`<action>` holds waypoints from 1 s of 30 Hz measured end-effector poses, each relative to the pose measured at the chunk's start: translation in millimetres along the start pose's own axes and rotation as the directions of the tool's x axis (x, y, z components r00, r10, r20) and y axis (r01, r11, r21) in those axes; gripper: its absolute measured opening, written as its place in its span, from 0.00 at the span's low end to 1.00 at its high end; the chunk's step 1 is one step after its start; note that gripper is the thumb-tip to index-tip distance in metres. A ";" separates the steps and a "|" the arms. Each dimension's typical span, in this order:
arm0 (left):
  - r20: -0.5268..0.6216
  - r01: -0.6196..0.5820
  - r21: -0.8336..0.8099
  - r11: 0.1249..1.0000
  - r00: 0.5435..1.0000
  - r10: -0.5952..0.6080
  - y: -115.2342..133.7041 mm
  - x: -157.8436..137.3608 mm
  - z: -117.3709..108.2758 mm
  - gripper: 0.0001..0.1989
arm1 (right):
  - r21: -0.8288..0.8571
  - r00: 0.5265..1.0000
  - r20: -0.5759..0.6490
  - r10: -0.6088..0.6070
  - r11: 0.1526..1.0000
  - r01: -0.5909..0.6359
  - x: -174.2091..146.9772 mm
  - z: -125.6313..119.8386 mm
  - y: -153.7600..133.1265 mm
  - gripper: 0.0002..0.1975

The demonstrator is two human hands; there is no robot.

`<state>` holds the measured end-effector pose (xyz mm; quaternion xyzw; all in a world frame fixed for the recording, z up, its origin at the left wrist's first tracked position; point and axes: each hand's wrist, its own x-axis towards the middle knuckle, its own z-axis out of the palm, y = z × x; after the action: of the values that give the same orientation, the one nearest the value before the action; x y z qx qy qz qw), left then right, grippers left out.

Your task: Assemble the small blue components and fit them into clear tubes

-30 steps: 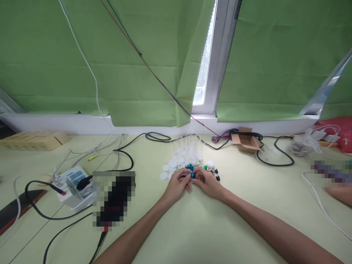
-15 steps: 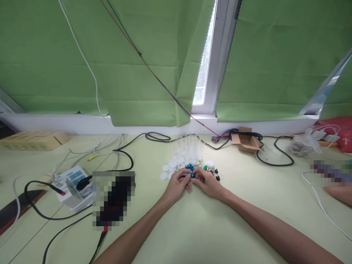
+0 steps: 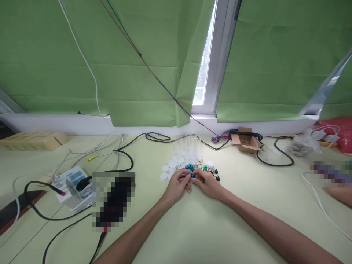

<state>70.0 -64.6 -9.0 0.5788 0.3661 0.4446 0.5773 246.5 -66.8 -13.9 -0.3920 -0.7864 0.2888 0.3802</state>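
My left hand (image 3: 179, 181) and my right hand (image 3: 206, 182) meet at the middle of the table, fingers bent in a pinch. Between their fingertips is a small blue part (image 3: 192, 176), too small to tell its exact kind; both hands appear to hold it. Just behind the fingers lies a pile of similar blue parts (image 3: 190, 167). A green part (image 3: 205, 168) and several black parts (image 3: 217, 178) with thin wire legs are close to my right hand. White round caps (image 3: 165, 168) are spread beyond my left hand, and clear tubes (image 3: 189, 143) stand or lie behind them.
An open cardboard box (image 3: 246, 144) sits at the back right beside coiled black cable (image 3: 292, 161). On the left are a white power strip (image 3: 74, 189) with plugs and a blurred dark object (image 3: 114, 200). Another person's arm (image 3: 339, 194) rests at the right edge.
The fingers of my right hand shift very slightly around the small blue part. Otherwise the hands and the things around them stay in place.
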 end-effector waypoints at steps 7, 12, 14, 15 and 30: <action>0.002 0.005 0.001 1.000 1.000 -0.005 0.7 0.5 -0.1 0.14 | 0.019 1.000 0.010 0.001 1.000 -0.001 -1.1 -0.5 1.1 0.07; -0.004 0.005 0.000 1.000 1.000 -0.005 0.1 0.2 0.0 0.14 | -0.026 1.000 -0.005 -0.008 1.000 0.008 0.3 0.4 1.9 0.09; -0.009 0.008 -0.004 1.000 1.000 -0.008 0.0 0.3 0.3 0.15 | -0.031 1.000 -0.006 -0.002 1.000 0.002 0.5 0.5 1.4 0.10; -0.011 0.010 -0.005 1.000 1.000 -0.010 0.2 0.3 0.5 0.15 | -0.027 1.000 -0.007 0.001 1.000 -0.002 0.4 0.5 1.1 0.09; -0.013 0.026 -0.007 1.000 1.000 -0.026 2.9 0.1 1.0 0.15 | -0.011 1.000 -0.003 0.005 1.000 -0.005 0.1 -0.5 -0.5 0.10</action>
<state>70.7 -65.0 -6.1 0.5688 0.3760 0.4422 0.5827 246.6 -66.9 -13.3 -0.3965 -0.7864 0.2847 0.3785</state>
